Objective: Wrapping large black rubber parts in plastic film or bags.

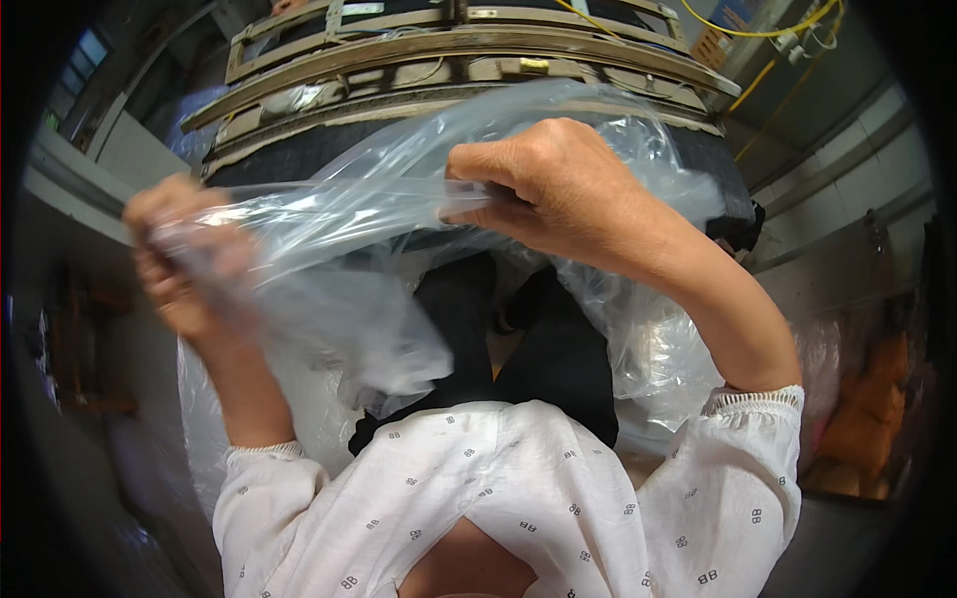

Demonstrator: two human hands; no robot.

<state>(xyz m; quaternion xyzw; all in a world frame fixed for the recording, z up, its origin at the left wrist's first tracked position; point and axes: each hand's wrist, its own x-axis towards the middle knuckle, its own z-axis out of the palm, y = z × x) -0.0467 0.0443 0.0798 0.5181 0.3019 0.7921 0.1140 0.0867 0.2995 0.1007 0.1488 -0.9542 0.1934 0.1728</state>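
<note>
A clear plastic sheet [339, 224] is stretched between my two raised hands, above my lap. My left hand [194, 254], blurred by motion, is closed on its left end, and a loose flap hangs down below. Around a gathered fold on the right, my right hand [538, 184] is closed, thumb and fingers pinched together. More of the film loops up behind my right wrist and drops past my right forearm. I cannot tell whether it is one sheet or a bag.
Ahead stands a machine bench with metal rails [478, 42] and a dark front [269, 149]. A yellow cable [768, 33] hangs at the far right. Crumpled clear film [668, 349] lies beside my legs. An orange item [862, 429] sits at the right.
</note>
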